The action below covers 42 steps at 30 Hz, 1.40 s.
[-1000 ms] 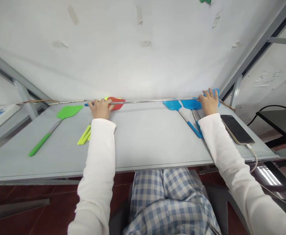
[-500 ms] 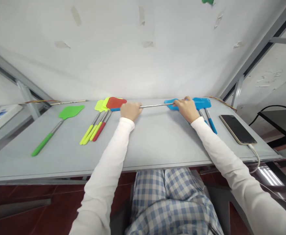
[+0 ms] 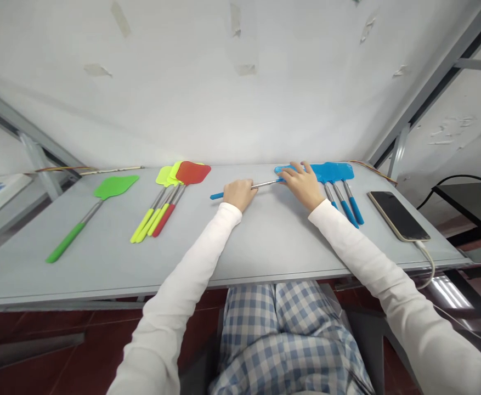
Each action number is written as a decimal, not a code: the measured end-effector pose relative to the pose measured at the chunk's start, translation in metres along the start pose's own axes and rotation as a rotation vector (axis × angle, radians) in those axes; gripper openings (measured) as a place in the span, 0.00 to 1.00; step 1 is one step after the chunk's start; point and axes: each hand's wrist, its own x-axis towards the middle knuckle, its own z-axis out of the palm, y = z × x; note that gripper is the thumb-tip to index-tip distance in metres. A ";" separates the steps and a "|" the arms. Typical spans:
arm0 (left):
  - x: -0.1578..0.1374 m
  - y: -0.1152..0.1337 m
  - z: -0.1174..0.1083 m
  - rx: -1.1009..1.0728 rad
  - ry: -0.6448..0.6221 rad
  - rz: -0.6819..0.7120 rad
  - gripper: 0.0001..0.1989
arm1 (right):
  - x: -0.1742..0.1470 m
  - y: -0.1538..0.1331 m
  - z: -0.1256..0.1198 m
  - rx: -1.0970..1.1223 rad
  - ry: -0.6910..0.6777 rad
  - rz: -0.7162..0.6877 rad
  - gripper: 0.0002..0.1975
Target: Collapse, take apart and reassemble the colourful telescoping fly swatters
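Note:
A blue fly swatter [image 3: 266, 184] with a metal telescopic shaft lies crosswise between my hands. My left hand [image 3: 239, 194] is closed around it where the blue handle meets the shaft, and the handle's tip pokes out to the left. At the other end, my right hand [image 3: 301, 184] grips near the neck, with its fingers over the blue head and partly hiding it. Just right of that hand, several blue fly swatters [image 3: 334, 172] lie with overlapping heads and handles toward me. Left of my left hand are a red fly swatter [image 3: 193, 173] and several yellow fly swatters [image 3: 145, 222].
A green fly swatter [image 3: 114, 187] lies apart on the left of the grey table [image 3: 265, 247]. On the right, a phone [image 3: 399, 215] is plugged into a white cable [image 3: 429, 258]. A white wall [image 3: 240, 115] rises behind the table, with metal frame bars at both sides.
My left hand has moved right and toward me, and the held swatter's visible shaft is shorter. My right hand has shifted slightly left, uncovering more blue handles.

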 end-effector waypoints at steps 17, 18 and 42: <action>-0.009 0.018 0.029 -0.894 -0.073 -0.104 0.04 | -0.010 0.009 0.003 0.049 -0.123 0.579 0.25; -0.009 0.017 0.030 -0.899 -0.062 -0.118 0.04 | -0.010 0.009 0.002 0.076 -0.190 0.595 0.23; -0.008 0.070 0.039 -0.880 -0.228 0.085 0.05 | -0.024 0.043 -0.012 0.372 -0.508 0.623 0.17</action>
